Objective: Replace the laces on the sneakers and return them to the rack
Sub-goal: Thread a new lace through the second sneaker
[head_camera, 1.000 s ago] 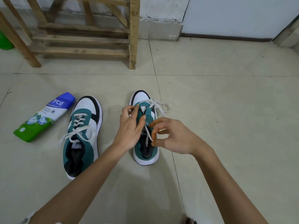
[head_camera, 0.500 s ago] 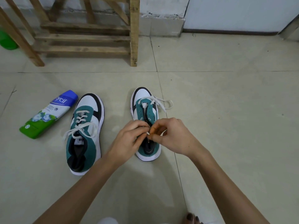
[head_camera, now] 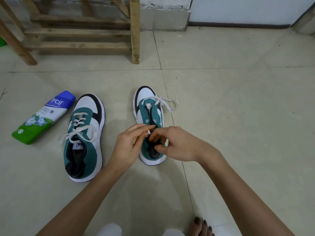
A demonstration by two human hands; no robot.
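Now, head view: half-laced sneaker on floor, between both hands, just right of laced sneaker. Left hand pinches lace tip, thumb and forefinger closed on it. Right hand fingers curled at sneaker throat; what they hold, cannot tell. Step judged: threading next eyelet. Pinch close to tip end, steady eyelet flap, draw slack from loose loop beside toe, keep lace flat. Toe points away from person, toward rack; heel toward person. Long axis runs near-to-far, toe leaning slightly left.
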